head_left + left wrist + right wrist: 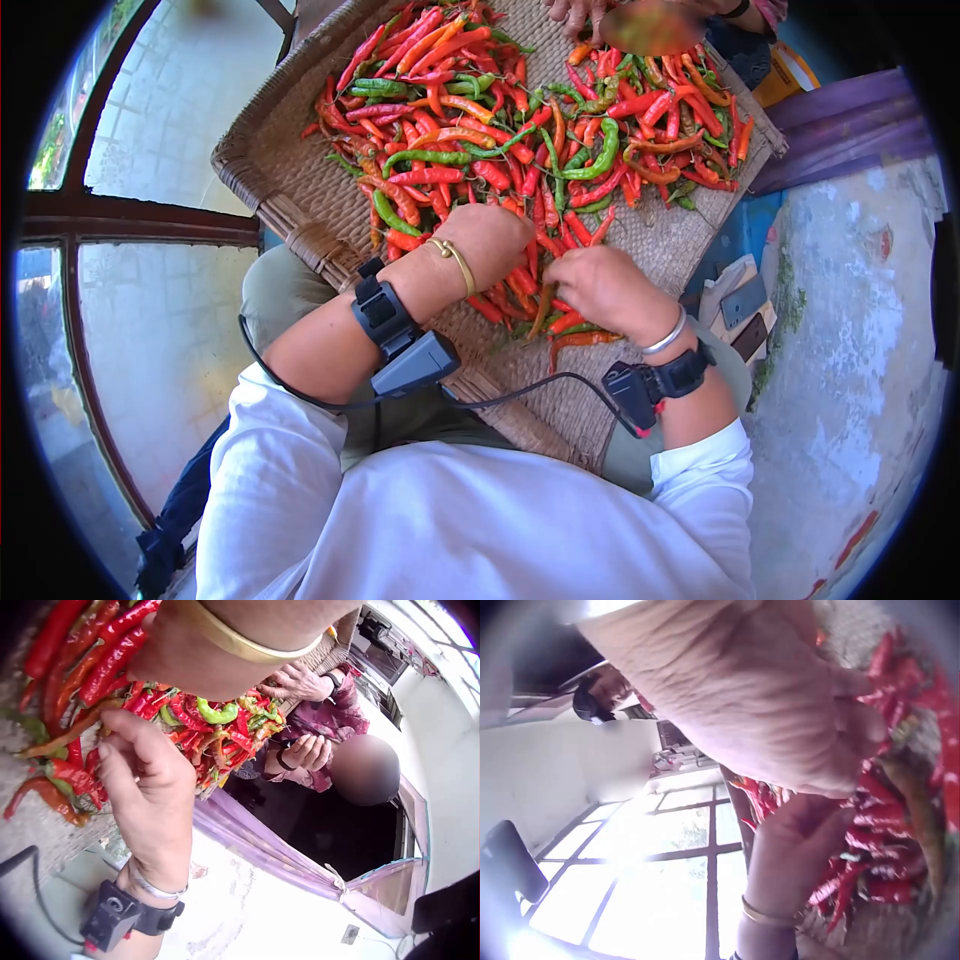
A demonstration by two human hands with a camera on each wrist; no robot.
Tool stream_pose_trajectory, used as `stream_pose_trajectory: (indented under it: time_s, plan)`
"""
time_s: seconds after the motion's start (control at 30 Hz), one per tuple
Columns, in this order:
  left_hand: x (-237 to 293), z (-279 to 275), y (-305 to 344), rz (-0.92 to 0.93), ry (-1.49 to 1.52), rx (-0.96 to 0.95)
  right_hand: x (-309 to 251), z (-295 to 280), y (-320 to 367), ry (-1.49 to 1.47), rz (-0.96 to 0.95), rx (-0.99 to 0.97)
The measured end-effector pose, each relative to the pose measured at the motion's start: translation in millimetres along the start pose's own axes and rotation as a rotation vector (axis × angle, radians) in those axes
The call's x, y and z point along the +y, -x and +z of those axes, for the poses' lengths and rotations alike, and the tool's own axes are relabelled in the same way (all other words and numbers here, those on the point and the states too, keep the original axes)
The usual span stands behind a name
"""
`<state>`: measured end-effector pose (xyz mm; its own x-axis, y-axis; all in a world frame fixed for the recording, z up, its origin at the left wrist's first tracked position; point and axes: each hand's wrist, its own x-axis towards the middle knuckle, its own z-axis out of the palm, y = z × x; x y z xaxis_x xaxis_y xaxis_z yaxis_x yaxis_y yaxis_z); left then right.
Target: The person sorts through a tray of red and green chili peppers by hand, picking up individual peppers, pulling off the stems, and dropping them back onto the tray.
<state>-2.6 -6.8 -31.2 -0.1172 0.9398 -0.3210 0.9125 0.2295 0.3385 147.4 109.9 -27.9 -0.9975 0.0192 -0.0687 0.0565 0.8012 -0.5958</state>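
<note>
Brownish chilli (pixel 542 310): on woven tray (pixel 655 245), near side of chilli heap (pixel 428 176); end pinched by right hand (pixel 608 290). Left hand (pixel 490 240): over heap, grip cannot be told. Probably light, smooth, bendable, easily bruised; best held by stem end.

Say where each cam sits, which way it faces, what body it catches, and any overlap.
Head: worn on the head, looks forward and down at the chillies and tray; shows left hand, right hand, forearms, shirt.
Left wrist: on that wrist, looks across the chillies to the right hand and another person; left hand close at top.
Right wrist: on that wrist, looks past the left hand to the window; right hand large at top.
Shared: both wrist views show both hands and chillies.
</note>
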Motion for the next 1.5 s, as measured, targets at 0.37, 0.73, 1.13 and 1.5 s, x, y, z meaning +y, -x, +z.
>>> stream_pose_trajectory:
  time_s: [0.37,0.73,1.13,1.5]
  plan:
    - [-3,5,1,0.117,-0.174,0.050,-14,15,-4,0.286,-0.038,-0.098]
    - [1,1,-5,0.365,0.592,0.179,-10,-19,-8,-0.968,0.374,0.238]
    - [8,-8,3,0.062,0.234,-0.083,13,-42,-12,-1.037,0.582,0.216]
    - [6,2,2,0.101,0.028,-0.134,6,-35,0,-0.091,0.178,-0.108]
